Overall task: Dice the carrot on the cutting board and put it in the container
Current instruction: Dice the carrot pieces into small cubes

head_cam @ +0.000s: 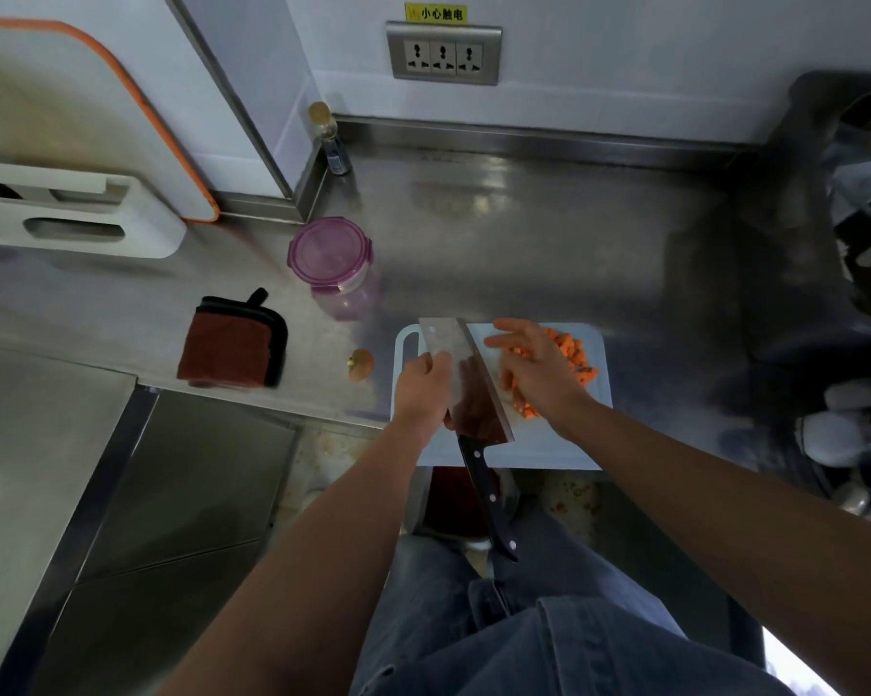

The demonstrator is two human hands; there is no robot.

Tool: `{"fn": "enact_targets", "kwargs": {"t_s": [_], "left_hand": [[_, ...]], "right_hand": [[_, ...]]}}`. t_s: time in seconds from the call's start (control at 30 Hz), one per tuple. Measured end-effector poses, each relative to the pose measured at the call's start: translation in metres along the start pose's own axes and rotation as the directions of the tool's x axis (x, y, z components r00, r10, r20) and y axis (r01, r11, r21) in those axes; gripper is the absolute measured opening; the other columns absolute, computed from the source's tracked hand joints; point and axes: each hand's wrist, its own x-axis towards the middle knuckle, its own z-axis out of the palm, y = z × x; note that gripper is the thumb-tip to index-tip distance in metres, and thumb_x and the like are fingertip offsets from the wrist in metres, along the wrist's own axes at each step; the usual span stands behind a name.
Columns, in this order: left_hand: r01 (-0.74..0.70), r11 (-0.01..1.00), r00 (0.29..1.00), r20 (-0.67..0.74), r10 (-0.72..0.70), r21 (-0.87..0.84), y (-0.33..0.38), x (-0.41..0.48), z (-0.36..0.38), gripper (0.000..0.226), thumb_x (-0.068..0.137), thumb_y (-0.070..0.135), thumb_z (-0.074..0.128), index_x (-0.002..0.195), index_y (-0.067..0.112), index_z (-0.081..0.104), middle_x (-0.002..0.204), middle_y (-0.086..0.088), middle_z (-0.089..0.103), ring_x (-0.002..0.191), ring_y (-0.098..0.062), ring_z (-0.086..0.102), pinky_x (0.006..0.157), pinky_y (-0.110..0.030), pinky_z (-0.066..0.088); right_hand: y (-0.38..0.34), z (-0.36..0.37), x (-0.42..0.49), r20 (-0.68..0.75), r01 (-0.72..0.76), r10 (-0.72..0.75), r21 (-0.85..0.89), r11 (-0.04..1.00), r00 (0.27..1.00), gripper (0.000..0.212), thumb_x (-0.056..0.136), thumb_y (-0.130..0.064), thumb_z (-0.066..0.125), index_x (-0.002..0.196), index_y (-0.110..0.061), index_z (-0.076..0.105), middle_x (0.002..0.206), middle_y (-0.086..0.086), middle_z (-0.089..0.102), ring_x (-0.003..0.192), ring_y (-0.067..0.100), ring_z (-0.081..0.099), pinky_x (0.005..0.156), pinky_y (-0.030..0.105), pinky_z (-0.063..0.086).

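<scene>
Cleaver (477, 406) — handle nearward, blade away — gripped by left hand (421, 389).

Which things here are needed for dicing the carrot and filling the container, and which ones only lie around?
For the job: diced carrot; cutting board; cleaver; container with purple lid; left hand holding the cleaver; right hand over the dice.
Lying about: brown cloth; carrot end; small bottle; wall socket.
</scene>
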Motion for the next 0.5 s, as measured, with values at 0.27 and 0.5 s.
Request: {"fn": "enact_targets", "kwargs": {"t_s": [0.27, 0.5], "left_hand": [[-0.014, 0.999, 0.999, 0.039, 0.013, 0.029, -0.0006, -0.0016, 0.0022, 0.030, 0.097, 0.024, 0.041, 0.071, 0.011, 0.048, 0.068, -0.013, 0.050, 0.061, -0.027, 0.050, 0.054, -0.034, 0.041], [-0.020, 0.999, 1.000, -0.008, 0.021, 0.049, -0.0028, 0.0012, 0.0004, 0.033, 0.099, 0.024, 0.038, 0.073, 0.008, 0.049, 0.062, -0.013, 0.052, 0.052, -0.027, 0.052, 0.058, -0.038, 0.046]], "right_hand": [[0.0035, 0.0000, -0.0011, 0.012, -0.032, 0.032, 0.000, 0.999, 0.999, 0.047, 0.094, 0.003, 0.042, 0.136, -0.020, 0.043, 0.135, -0.004, 0.053, 0.062, 0.010, 0.056, 0.050, 0.023, 0.044], [0.0038, 0.0019, -0.0053, -0.009, -0.004, 0.002, -0.178, 0.984, 1.000, 0.037, 0.098, -0.016, 0.051, 0.134, -0.018, 0.045, 0.114, 0.004, 0.060, 0.070, 0.014, 0.056, 0.060, 0.028, 0.047]]}}
